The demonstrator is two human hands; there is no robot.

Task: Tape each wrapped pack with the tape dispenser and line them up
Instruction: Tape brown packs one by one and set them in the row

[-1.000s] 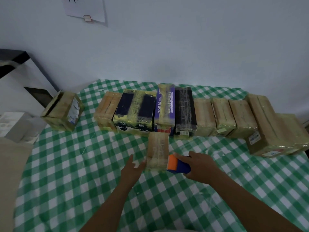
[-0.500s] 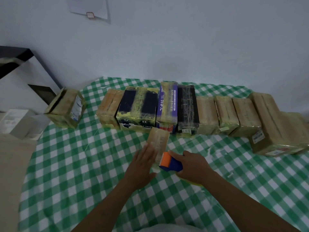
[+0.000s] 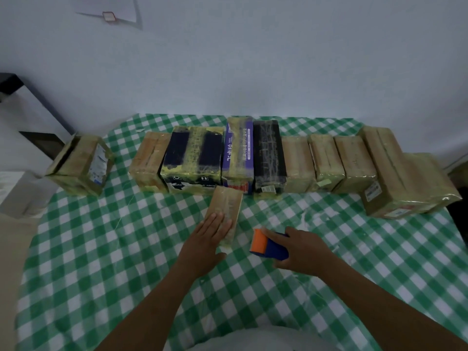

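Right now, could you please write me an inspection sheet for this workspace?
Surface: table under a green-and-white checked cloth.
Job's things: small wrapped pack lies in front of the row of taped packs; orange-and-blue tape dispenser to its right.
Clutter: one taped box set apart at the left edge.
Hands: left hand rests flat on the pack, fingers straight; right hand grips the dispenser.
Cables: nothing seen.
Surroundings: pale wall with a paper sheet; white box at left.

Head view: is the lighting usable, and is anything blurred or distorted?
Head view: dim, bluish light; wide-angle distortion bows the row of packs; the left hand on the small pack looks soft; the tape dispenser in the right hand reads distinct.
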